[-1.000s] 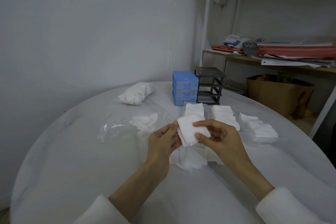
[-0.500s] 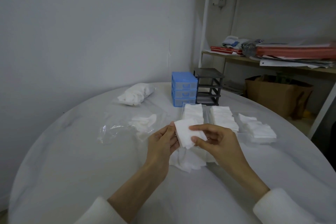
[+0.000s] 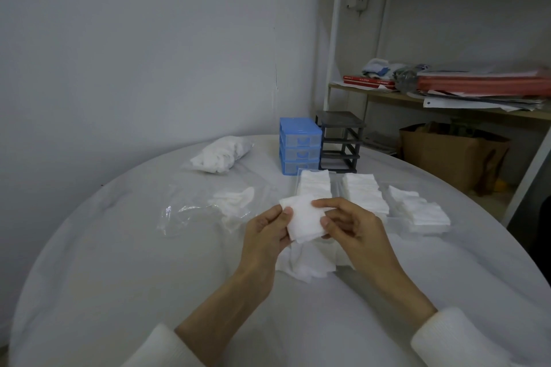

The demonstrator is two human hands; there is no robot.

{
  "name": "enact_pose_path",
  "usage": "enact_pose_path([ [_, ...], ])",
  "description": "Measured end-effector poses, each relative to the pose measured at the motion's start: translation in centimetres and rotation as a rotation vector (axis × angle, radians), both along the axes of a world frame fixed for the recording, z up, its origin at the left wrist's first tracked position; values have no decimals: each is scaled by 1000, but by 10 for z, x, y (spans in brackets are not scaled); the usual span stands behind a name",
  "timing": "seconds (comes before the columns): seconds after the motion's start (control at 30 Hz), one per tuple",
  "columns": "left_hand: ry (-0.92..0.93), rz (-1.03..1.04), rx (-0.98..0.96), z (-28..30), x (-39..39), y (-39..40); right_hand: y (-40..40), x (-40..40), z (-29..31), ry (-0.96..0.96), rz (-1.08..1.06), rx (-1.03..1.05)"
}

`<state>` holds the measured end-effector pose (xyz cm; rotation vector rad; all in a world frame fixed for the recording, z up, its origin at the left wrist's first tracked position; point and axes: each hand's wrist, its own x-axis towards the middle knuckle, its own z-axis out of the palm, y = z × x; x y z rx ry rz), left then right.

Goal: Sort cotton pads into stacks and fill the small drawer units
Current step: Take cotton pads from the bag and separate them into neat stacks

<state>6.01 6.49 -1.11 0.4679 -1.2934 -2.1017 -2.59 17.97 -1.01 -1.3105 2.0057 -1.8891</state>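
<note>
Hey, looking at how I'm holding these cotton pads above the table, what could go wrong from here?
1. Both hands, left hand and right hand, pinch the held pads only at their edges, so some may slip onto the loose pile below.
2. The three stacks sit close behind your hands; reaching forward could topple one.
3. The black drawer unit shows open slots with no drawers visible, so pads put there might slide out.

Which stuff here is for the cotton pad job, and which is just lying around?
For the job:
small stack of pads held by left hand and right hand
loose pads
sorted stacks
blue drawer unit
black drawer frame
bag of pads

Just lying about:
red folders
brown paper bag
</note>
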Motion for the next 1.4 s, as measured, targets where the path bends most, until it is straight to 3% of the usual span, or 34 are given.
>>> enact_pose_path([
  [0.43, -22, 68, -103, -5, -2, -3, 4, -6, 2, 112, -235, -140],
  [0.63, -63, 101, -221, -9, -3, 0, 5, 0, 7, 62, -121, -267],
  [0.8, -59, 76, -250, -7, -1, 2, 2, 5, 7, -78, 47, -162],
  [1.4, -50, 14, -301, -2, 2, 6, 0, 0, -2, 96, -34, 0],
])
